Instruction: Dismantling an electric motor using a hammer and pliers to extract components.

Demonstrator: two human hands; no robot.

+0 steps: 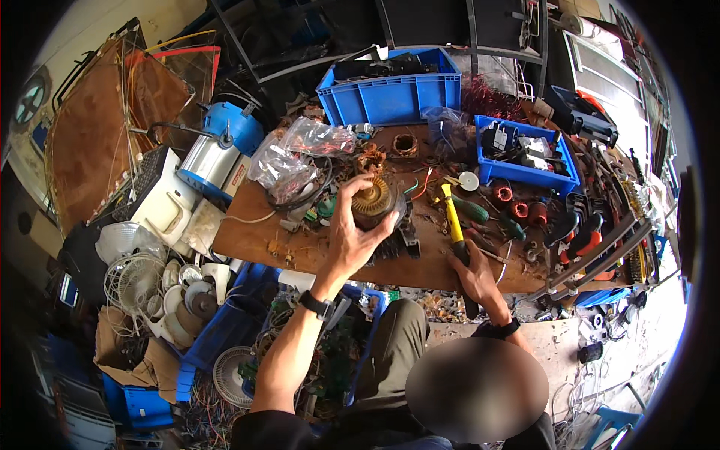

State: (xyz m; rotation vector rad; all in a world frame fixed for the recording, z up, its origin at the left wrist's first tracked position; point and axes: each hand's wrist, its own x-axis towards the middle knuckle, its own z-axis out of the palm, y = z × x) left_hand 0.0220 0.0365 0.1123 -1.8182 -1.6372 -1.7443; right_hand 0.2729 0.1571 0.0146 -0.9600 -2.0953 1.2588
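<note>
My left hand [356, 232] is curled around a round motor part [373, 199] with a golden, finned top and a dark lower body, held over the near part of the workbench [300, 247]. To its right, my right hand [478, 276] grips a long tool [454, 217] with a yellow shaft and black handle. The tool's far end points away from me; its exact kind is unclear. Dark metal pieces [409, 238] lie just beneath and beside the motor part. A green-handled tool [472, 209] rests right of the yellow shaft.
Behind stand a large blue crate [390, 94] and a smaller blue bin [525, 161] of parts. Red copper coils [519, 208] and hand tools crowd the bench's right side. Plastic bags [300, 150] lie left. Below the bench, a blue bin [371, 319] holds circuit boards. A blurred oval hides the lower middle.
</note>
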